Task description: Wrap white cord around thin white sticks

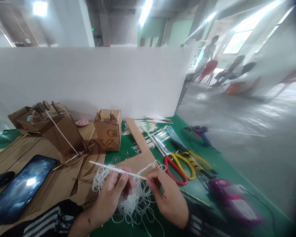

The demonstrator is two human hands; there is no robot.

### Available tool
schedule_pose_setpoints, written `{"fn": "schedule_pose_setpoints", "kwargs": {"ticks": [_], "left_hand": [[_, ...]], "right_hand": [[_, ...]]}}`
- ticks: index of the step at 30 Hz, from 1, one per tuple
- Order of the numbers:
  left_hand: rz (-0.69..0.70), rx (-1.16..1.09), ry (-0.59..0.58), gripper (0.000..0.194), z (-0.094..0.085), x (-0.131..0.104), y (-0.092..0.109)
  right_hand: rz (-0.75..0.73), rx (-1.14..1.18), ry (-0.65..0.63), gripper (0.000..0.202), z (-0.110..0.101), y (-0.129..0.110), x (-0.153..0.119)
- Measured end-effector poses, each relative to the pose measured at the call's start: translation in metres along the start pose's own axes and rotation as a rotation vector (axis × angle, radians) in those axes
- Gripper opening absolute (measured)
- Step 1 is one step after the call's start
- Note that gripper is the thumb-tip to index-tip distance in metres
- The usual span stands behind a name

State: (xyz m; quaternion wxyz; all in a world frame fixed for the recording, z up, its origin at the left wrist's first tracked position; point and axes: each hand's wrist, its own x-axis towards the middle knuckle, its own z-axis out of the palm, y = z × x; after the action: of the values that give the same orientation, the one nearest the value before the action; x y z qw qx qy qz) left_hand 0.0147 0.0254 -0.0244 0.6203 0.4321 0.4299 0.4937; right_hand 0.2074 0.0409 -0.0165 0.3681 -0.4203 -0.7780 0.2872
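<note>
A thin wooden stick (141, 176), with white string wound round most of its length, lies slantwise in front of me. My left hand (113, 187) is closed round its middle, thumb on top. At the bare right end of the stick, the thumb and fingers of my right hand (169, 196) are pinched together. Whether string also runs between those fingers, I cannot tell. Below both hands spreads a loose tangle of white string (132, 202), with loops rising beside my right hand over a flat cardboard strip (140, 160).
Scissors (176, 169), pliers (199, 158) and a purple device (234, 200) lie right, with a glue gun (199, 131) beyond. Sticks (143, 126) lie behind. A cardboard box (108, 131), a cardboard model (64, 135) and a phone (21, 187) are left. A white partition (88, 79) stands behind.
</note>
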Motion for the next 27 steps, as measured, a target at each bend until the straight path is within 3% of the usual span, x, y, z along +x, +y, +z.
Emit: {"fn": "schedule_pose_setpoints", "kwargs": {"ticks": [3, 8, 14, 20, 27], "left_hand": [[0.014, 0.01, -0.004, 0.029, 0.0, 0.0, -0.002], [0.027, 0.024, 0.021, 0.031, 0.0, -0.001, -0.005], [0.033, 0.068, -0.016, 0.03, -0.003, 0.001, -0.012], [0.074, 0.098, -0.011, 0.024, -0.006, 0.004, -0.019], [0.093, 0.091, -0.049, 0.023, -0.007, 0.004, -0.023]], "right_hand": [[-0.014, -0.016, -0.026, 0.023, 0.001, 0.001, 0.0], [0.033, -0.008, -0.004, 0.013, 0.004, 0.001, -0.001], [0.022, -0.086, -0.046, 0.026, 0.005, 0.005, 0.0], [0.08, -0.052, -0.045, 0.011, 0.007, 0.006, -0.002], [0.013, -0.081, -0.082, 0.024, 0.007, 0.008, -0.001]]}}
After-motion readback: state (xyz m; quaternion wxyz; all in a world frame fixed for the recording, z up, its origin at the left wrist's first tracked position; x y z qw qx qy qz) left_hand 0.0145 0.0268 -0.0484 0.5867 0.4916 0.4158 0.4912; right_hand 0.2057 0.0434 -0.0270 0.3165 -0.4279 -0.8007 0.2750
